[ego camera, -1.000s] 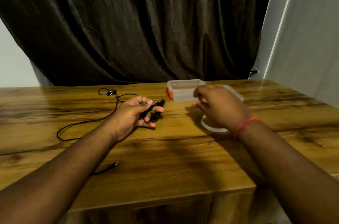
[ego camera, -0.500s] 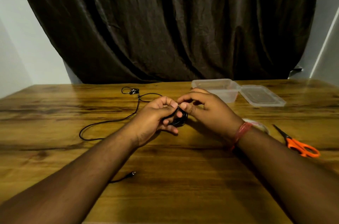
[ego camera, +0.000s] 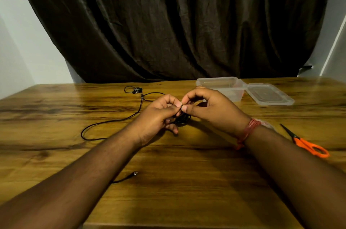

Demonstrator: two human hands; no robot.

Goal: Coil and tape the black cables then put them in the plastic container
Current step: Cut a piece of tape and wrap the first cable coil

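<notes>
Dark curtain folds hang behind the wooden desk (ego camera: 168, 182), and you are only part way through the job. Your left hand (ego camera: 157, 116) curls round a small black cable coil (ego camera: 182, 119) near the desk's middle, and your right hand (ego camera: 211, 108) pinches at it with thumb and forefinger; whether tape is in that pinch, I cannot tell. A second black cable (ego camera: 112, 122), an earphone lead, lies loose toward the far left, uncoiled. At the far edge the plastic container (ego camera: 222, 86) stands open and looks empty, its lid (ego camera: 269, 95) just beside it. Orange-handled scissors (ego camera: 307, 144) lie by the right edge. A second ago your right hand was over at the tape roll; now it has come back to the coil.
</notes>
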